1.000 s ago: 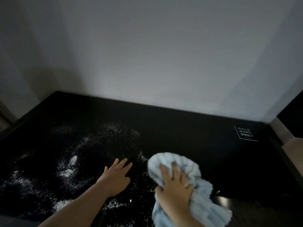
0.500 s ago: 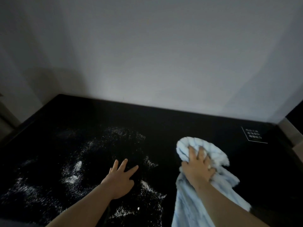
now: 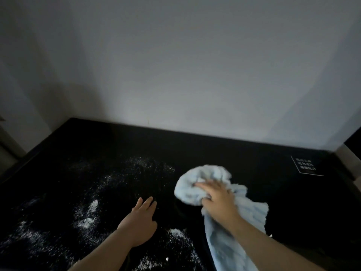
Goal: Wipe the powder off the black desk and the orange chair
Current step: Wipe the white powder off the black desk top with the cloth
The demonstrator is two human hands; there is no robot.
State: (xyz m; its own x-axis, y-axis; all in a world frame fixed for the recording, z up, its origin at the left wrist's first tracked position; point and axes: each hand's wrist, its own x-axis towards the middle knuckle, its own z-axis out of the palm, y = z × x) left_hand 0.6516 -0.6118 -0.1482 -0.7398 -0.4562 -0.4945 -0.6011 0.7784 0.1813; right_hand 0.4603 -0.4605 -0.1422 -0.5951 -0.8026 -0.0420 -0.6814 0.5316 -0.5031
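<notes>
A person's right hand [image 3: 216,198] grips a bunched pale blue towel [image 3: 197,184] against the black counter [image 3: 254,159], while the left hand [image 3: 139,222] rests flat, fingers straight. White powder [image 3: 88,216] lies scattered left of and around the left hand, with a printed label [image 3: 305,165] far right of the towel.

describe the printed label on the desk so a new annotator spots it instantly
Start at the black desk against the grey wall and follow its far edge to the right corner. There lies a small label, lines of white print, right of the blue towel. Unlike the scattered powder, it has straight edges.
</notes>
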